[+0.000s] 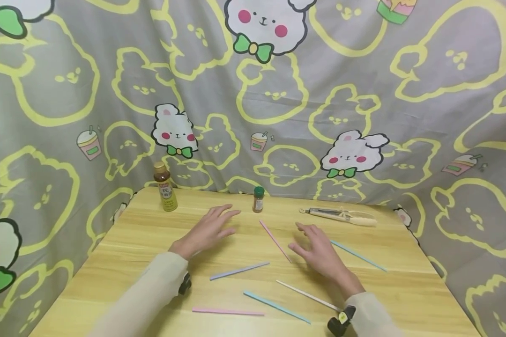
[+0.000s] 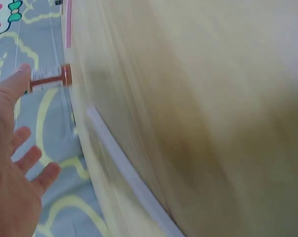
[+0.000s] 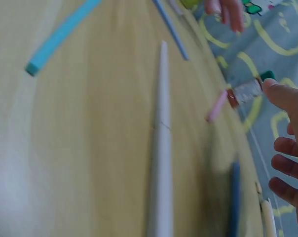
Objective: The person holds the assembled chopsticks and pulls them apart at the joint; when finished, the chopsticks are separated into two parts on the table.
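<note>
My left hand (image 1: 208, 230) hovers over the left middle of the wooden table, fingers spread and holding nothing. The right hand (image 1: 320, 250), fingers loosely bent and free of any object, is between a pink stick (image 1: 275, 240) and a blue stick (image 1: 358, 255). A purple stick (image 1: 239, 271) lies below the left hand. Nearer the front edge are a white stick (image 1: 308, 295), a light blue stick (image 1: 277, 307) and another pink stick (image 1: 227, 312). In the right wrist view the white stick (image 3: 162, 148) runs up the middle, with the right fingers at the right edge.
At the back stand a sauce bottle (image 1: 166, 189) on the left and a small green-capped jar (image 1: 258, 200) in the middle. Metal tongs with cream-coloured tips (image 1: 339, 216) lie at the back right. A grey patterned curtain (image 1: 278, 107) surrounds the table (image 1: 122, 248).
</note>
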A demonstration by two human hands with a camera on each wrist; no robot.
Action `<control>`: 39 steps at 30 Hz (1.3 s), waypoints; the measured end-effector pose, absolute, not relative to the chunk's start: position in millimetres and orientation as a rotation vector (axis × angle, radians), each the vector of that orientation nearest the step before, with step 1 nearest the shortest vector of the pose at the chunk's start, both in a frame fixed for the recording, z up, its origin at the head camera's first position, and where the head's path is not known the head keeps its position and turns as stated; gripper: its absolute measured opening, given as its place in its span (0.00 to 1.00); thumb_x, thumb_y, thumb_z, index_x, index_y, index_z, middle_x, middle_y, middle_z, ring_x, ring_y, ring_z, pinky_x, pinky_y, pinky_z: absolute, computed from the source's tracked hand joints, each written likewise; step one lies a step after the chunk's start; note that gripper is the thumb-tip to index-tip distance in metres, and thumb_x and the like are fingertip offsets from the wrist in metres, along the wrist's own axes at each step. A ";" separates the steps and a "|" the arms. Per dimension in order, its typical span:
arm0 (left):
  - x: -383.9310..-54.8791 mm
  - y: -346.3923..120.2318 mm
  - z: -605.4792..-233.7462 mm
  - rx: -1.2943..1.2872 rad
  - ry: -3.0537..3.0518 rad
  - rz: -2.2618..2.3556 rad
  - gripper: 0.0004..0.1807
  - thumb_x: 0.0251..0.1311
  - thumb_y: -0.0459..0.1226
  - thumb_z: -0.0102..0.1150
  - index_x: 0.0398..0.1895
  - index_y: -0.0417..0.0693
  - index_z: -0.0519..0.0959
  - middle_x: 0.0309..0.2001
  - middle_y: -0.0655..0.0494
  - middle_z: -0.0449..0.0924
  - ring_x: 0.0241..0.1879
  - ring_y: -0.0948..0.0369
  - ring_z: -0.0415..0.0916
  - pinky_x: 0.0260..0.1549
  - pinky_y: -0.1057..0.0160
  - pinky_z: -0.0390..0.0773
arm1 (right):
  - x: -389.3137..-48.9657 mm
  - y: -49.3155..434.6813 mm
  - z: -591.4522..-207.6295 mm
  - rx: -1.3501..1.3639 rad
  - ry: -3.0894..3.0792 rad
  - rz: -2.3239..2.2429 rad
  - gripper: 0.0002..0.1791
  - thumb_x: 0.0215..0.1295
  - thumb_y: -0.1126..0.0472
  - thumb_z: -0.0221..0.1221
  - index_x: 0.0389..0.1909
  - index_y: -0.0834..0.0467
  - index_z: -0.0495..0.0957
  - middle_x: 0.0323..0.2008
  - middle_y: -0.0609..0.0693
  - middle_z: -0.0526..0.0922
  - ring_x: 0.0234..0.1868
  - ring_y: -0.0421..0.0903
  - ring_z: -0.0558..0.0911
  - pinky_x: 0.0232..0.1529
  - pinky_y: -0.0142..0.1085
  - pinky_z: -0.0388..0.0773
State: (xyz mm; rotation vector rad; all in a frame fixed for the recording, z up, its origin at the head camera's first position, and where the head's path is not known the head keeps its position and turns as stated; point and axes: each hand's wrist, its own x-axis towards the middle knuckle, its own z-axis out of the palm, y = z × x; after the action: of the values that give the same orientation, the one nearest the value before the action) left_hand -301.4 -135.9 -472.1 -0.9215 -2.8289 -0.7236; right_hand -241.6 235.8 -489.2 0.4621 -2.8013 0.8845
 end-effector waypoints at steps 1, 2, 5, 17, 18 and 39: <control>-304.2 -129.3 -471.0 -0.945 -2.839 -0.733 0.32 0.80 0.46 0.63 0.82 0.53 0.69 0.84 0.42 0.60 0.82 0.40 0.59 0.79 0.34 0.63 | -241.9 232.4 -490.9 0.479 -2.820 0.868 0.41 0.75 0.42 0.68 0.79 0.60 0.70 0.68 0.60 0.79 0.69 0.63 0.78 0.68 0.64 0.76; -306.8 -122.5 -470.2 -0.975 -2.841 -0.742 0.30 0.80 0.44 0.63 0.81 0.52 0.71 0.84 0.41 0.62 0.81 0.40 0.61 0.79 0.35 0.64 | -242.2 229.3 -492.8 0.489 -2.837 0.861 0.41 0.74 0.43 0.69 0.79 0.60 0.71 0.68 0.59 0.79 0.69 0.62 0.77 0.69 0.64 0.75; -313.4 -101.7 -466.6 -1.072 -2.871 -0.754 0.27 0.80 0.43 0.62 0.78 0.50 0.74 0.81 0.41 0.67 0.80 0.41 0.65 0.78 0.38 0.67 | -241.2 221.9 -498.6 0.506 -2.898 0.811 0.39 0.73 0.42 0.70 0.76 0.58 0.74 0.68 0.58 0.80 0.69 0.61 0.78 0.69 0.63 0.75; -326.3 -52.1 -472.4 -1.239 -2.892 -0.591 0.15 0.74 0.32 0.67 0.61 0.45 0.85 0.68 0.45 0.81 0.73 0.41 0.72 0.73 0.34 0.72 | -245.6 203.5 -511.3 0.562 -2.914 0.787 0.18 0.72 0.48 0.72 0.57 0.52 0.88 0.57 0.49 0.83 0.62 0.55 0.78 0.59 0.57 0.71; -326.6 -52.3 -473.4 -1.235 -2.890 -0.574 0.13 0.74 0.33 0.67 0.59 0.45 0.86 0.66 0.46 0.82 0.71 0.41 0.73 0.72 0.34 0.73 | -246.6 201.8 -511.1 0.563 -2.910 0.799 0.15 0.73 0.50 0.72 0.55 0.51 0.89 0.56 0.48 0.83 0.62 0.55 0.78 0.59 0.57 0.71; -322.0 -68.3 -468.9 -1.304 -2.835 -0.393 0.04 0.79 0.41 0.63 0.45 0.52 0.83 0.40 0.61 0.86 0.40 0.61 0.78 0.45 0.59 0.81 | -257.2 197.6 -498.8 0.530 -2.900 0.769 0.03 0.78 0.61 0.65 0.45 0.49 0.85 0.40 0.41 0.88 0.48 0.46 0.83 0.60 0.58 0.73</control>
State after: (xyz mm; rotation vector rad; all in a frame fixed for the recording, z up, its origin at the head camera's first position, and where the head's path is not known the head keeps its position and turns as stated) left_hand -322.0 -68.3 -468.9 -1.3041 -2.8352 -0.3929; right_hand -257.2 197.6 -498.8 0.5296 -2.9001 0.7689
